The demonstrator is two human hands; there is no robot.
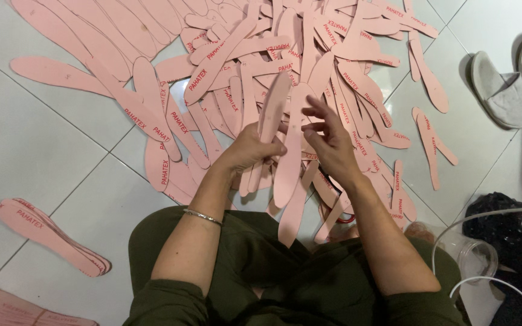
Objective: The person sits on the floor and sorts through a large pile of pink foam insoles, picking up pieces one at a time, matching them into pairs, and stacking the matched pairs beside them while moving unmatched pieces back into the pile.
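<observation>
The pile (285, 54) of pink insoles runs off the top edge, its far end unseen. A second stack (7, 308) is cut by the bottom left corner. The left hand (250, 148) hides its fingertips behind an insole (271, 118). Slippers (515, 78) clipped right; black bundle (502, 223) unclear.
</observation>
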